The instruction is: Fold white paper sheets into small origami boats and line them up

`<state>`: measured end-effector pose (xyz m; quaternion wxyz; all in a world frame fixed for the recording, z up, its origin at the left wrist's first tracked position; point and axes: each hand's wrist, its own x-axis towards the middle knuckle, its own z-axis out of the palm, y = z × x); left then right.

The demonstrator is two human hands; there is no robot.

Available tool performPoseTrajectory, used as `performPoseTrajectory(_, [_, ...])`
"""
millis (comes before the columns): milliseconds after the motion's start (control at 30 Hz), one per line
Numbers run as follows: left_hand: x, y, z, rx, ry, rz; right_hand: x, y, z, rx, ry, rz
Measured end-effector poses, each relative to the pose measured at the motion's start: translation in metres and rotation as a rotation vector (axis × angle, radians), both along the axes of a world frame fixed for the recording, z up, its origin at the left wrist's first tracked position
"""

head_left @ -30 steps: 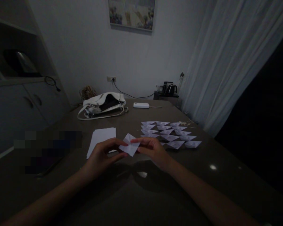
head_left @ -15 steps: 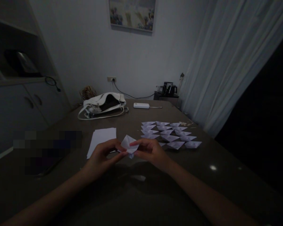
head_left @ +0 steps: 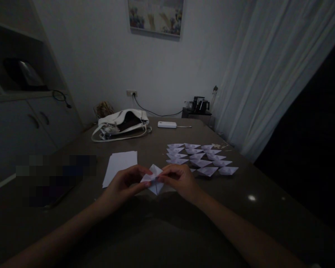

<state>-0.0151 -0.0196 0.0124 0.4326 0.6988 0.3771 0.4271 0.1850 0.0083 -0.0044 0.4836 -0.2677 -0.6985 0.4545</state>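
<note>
A small piece of folded white paper is held above the dark table, its shape a diamond with a crease down the middle. My left hand pinches its left side between thumb and fingers. On the other side, my right hand grips it in the same way, the fingertips of both hands close together. Behind my left hand lies a stack of white paper sheets. Several folded paper boats stand in rows beyond my right hand; one is partly hidden by it.
Toward the back of the table are a white handbag and a white power bank with a short cable. A blurred-out dark object lies at the left. A white curtain hangs along the right.
Both hands have turned the folded paper; its lower part now spreads into a diamond facing me, where before only a small tip showed below the fingers. The boats have stayed put.
</note>
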Motion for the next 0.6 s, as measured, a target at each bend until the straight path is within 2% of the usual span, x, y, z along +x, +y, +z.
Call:
performPoseTrajectory(233, [-0.0025, 0.0028, -0.002, 0.015, 0.059, 0.074, -0.0004, -0.0044, 0.0027, 0.064, -0.077, -0.069])
performPoseTrajectory(333, [-0.002, 0.0028, -0.0034, 0.025, 0.072, 0.123, -0.0008, -0.0059, 0.0035, 0.052, -0.105, -0.058])
performPoseTrajectory(600, [0.0, 0.0021, -0.0056, 0.027, 0.044, 0.153, -0.0018, -0.0052, -0.0001, 0.105, -0.171, -0.116])
